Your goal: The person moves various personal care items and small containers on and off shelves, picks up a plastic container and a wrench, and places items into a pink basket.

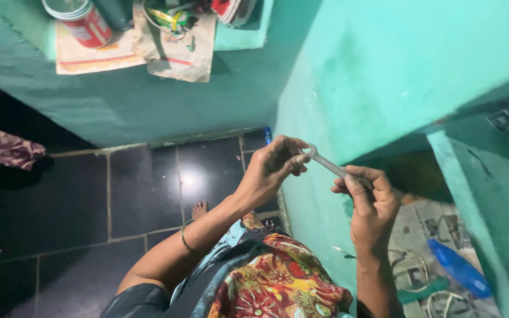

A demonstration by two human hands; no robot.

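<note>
One metal spanner (pixel 327 164) is held in the air between both hands, in front of the turquoise wall (pixel 378 76) and above the dark tiled floor (pixel 72 206). The left hand (pixel 271 171) pinches the ring end of the spanner between thumb and fingertips; the right hand (pixel 371 203) is closed around the opposite end, with the thumb laid along the shank. Both hands are therefore grasping the same tool, one at each end, and the tool lies tilted, ring end higher. As to progress: the spanner is in hand and clear of every surface, but it is not applied to any nut, bolt or fitting visible here, so the work appears to be at the handling or inspection stage, with any fastening step not yet done. Count of items: one spanner, two hands, one thin bangle (pixel 185 235) on the left wrist. On the upper ledge (pixel 19 35) stand one red tin (pixel 83 22) with a metal lid and some sheets of paper. The recess at lower right contains one blue bottle (pixel 459 268) lying on newspaper, together with what may be coiled wire, though dim light there prevents a firm identification. One patterned cloth (pixel 4 147) lies at the left edge.
</note>
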